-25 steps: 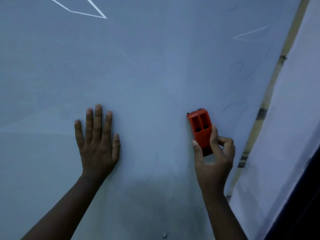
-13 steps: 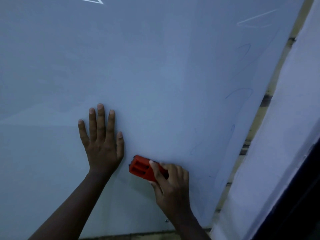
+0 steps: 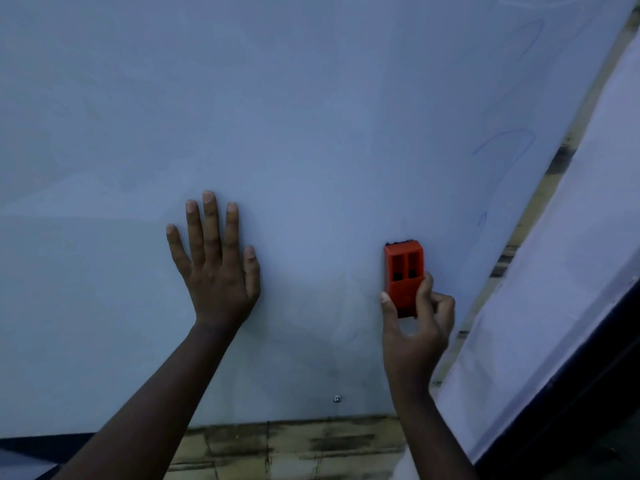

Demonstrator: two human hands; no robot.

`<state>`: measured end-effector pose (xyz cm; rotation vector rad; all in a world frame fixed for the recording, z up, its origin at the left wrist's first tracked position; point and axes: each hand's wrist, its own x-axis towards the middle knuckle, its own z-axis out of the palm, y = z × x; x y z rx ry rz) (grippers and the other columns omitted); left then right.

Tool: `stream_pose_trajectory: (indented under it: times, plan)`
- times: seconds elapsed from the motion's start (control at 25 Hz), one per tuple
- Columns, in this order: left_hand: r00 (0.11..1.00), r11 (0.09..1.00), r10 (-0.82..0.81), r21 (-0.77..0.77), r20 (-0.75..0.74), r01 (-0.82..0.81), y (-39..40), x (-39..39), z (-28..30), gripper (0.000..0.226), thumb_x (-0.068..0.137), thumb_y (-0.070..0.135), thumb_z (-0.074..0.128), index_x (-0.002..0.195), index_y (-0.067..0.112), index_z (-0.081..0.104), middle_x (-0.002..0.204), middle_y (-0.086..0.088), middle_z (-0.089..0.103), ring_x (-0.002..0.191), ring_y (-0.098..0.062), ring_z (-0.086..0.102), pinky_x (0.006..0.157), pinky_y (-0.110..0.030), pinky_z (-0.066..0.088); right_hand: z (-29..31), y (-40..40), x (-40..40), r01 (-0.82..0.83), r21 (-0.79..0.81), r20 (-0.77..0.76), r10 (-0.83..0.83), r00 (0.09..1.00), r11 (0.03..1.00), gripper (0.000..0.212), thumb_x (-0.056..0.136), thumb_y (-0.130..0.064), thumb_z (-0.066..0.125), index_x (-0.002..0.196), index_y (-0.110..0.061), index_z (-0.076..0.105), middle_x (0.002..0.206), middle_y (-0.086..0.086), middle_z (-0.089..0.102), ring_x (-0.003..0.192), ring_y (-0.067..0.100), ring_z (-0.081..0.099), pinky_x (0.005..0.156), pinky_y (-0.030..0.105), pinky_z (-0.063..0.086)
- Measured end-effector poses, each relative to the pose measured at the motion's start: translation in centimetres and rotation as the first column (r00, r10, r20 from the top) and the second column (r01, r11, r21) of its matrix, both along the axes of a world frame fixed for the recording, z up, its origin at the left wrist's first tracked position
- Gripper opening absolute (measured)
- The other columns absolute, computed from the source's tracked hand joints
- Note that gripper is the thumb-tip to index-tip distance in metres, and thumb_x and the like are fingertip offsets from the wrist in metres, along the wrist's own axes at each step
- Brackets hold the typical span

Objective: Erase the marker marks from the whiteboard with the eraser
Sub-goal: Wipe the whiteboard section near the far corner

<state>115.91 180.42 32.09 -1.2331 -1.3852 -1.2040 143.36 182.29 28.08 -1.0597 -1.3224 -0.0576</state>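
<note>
The whiteboard [image 3: 311, 116] fills most of the view. My left hand [image 3: 216, 265] lies flat on it, fingers spread and pointing up, holding nothing. My right hand [image 3: 414, 323] grips the lower end of the orange eraser [image 3: 403, 271], which stands upright against the board, right of my left hand. Faint blue marker curves [image 3: 502, 143] run along the board's right side, above and to the right of the eraser. A short blue stroke [image 3: 482, 220] sits just above the eraser's right.
The board's bottom edge carries a small metal screw [image 3: 337, 398]. Below it lies a stained tiled floor [image 3: 294, 448]. A second white panel [image 3: 571, 254] leans at the right, with a dark edge [image 3: 588, 386] beyond it.
My right hand has swung the eraser from a low, sideways position beside my left hand out to the right and turned it upright. The view has tilted down, showing the floor.
</note>
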Motion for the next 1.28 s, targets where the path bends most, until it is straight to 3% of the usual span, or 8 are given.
stream_pose_trajectory:
  times: [0.12, 0.24, 0.44, 0.56, 0.68, 0.92, 1.08, 1.28]
  plan:
    - [1.0, 1.0, -0.001, 0.009, 0.019, 0.001, 0.2, 0.3, -0.5, 0.063, 0.11, 0.026, 0.037, 0.169, 0.012, 0.02, 0.169, -0.025, 0.027, 0.165, -0.027, 0.004, 0.131, -0.057, 0.002, -2.4, -1.6, -3.3, -0.039, -0.037, 0.253, 0.047, 0.966, 0.999, 0.064, 0.085, -0.03, 0.077, 0.143, -0.008, 0.06, 0.103, 0.008, 0.051, 0.094, 0.029, 0.051, 0.079, 0.04, 0.045]
    - [0.999, 1.0, -0.008, 0.013, 0.031, 0.007, 0.2, 0.5, -1.0, 0.063, 0.11, 0.026, 0.037, 0.168, 0.012, 0.02, 0.169, -0.025, 0.028, 0.165, -0.026, 0.004, 0.131, -0.058, 0.003, -7.4, -3.4, -5.2, -0.048, -0.06, 0.625, 0.075, 0.777, 0.997, 0.064, 0.083, -0.037, 0.07, 0.143, -0.021, 0.058, 0.105, 0.009, 0.052, 0.09, 0.03, 0.051, 0.077, 0.042, 0.043]
    - [1.0, 1.0, -0.014, -0.021, 0.004, 0.014, -0.1, 0.4, -2.1, 0.065, 0.11, 0.028, 0.037, 0.17, 0.015, 0.016, 0.174, -0.015, 0.018, 0.165, -0.026, 0.002, 0.131, -0.057, 0.002, -10.3, -3.9, -5.0, -0.086, -0.061, 0.74, 0.103, 0.664, 0.994, 0.058, 0.086, -0.033, 0.079, 0.14, -0.028, 0.06, 0.107, 0.007, 0.06, 0.09, 0.03, 0.06, 0.078, 0.042, 0.044]
    - [0.999, 0.999, -0.004, -0.045, -0.04, 0.002, -0.4, -0.2, -2.7, 0.065, 0.11, 0.03, 0.038, 0.17, 0.015, 0.016, 0.176, -0.007, 0.007, 0.165, -0.027, 0.002, 0.132, -0.056, 0.003, -8.6, -3.2, -3.2, -0.043, -0.098, 0.595, 0.093, 0.799, 0.994, 0.068, 0.077, -0.031, 0.084, 0.141, -0.026, 0.063, 0.105, 0.004, 0.055, 0.091, 0.03, 0.057, 0.076, 0.041, 0.047]
    - [0.997, 0.997, 0.012, -0.077, -0.081, -0.018, -0.8, -0.8, -3.4, 0.066, 0.111, 0.032, 0.04, 0.17, 0.016, 0.015, 0.178, -0.005, -0.001, 0.166, -0.027, 0.002, 0.132, -0.055, 0.003, -7.4, -2.2, -0.4, -0.024, -0.188, 0.185, 0.06, 0.981, 0.982, 0.07, 0.079, -0.026, 0.09, 0.143, -0.016, 0.062, 0.105, 0.0, 0.053, 0.097, 0.025, 0.058, 0.076, 0.037, 0.054]
    - [0.994, 0.991, 0.005, -0.134, -0.105, -0.019, -1.6, -1.6, -5.5, 0.069, 0.111, 0.032, 0.044, 0.171, 0.017, 0.012, 0.179, -0.004, -0.005, 0.166, -0.026, -0.001, 0.133, -0.052, 0.003, -9.3, -3.0, -1.7, -0.082, -0.226, -0.089, 0.063, 0.994, 0.971, 0.071, 0.084, -0.03, 0.081, 0.146, -0.004, 0.056, 0.101, 0.0, 0.049, 0.091, 0.022, 0.058, 0.074, 0.047, 0.059]
    - [0.99, 0.985, -0.003, -0.171, -0.143, -0.022, -2.1, -2.5, -6.8, 0.069, 0.11, 0.033, 0.044, 0.171, 0.017, 0.014, 0.179, -0.006, -0.003, 0.166, -0.026, 0.0, 0.133, -0.052, 0.003, -9.9, -4.4, -6.6, 0.006, -0.19, 0.25, 0.042, 0.967, 0.982, 0.07, 0.086, -0.029, 0.08, 0.15, -0.017, 0.054, 0.104, 0.008, 0.052, 0.093, 0.029, 0.053, 0.077, 0.043, 0.05]
    - [0.997, 0.982, -0.012, -0.189, -0.079, -0.003, -2.2, -1.7, -8.0, 0.07, 0.11, 0.033, 0.045, 0.17, 0.017, 0.013, 0.179, -0.005, -0.004, 0.166, -0.027, -0.001, 0.133, -0.054, 0.003, -15.3, -5.1, -10.0, -0.001, -0.022, 0.683, 0.016, 0.73, 1.0, 0.075, 0.088, -0.023, 0.083, 0.152, -0.038, 0.047, 0.101, 0.01, 0.06, 0.083, 0.029, 0.053, 0.074, 0.043, 0.043]
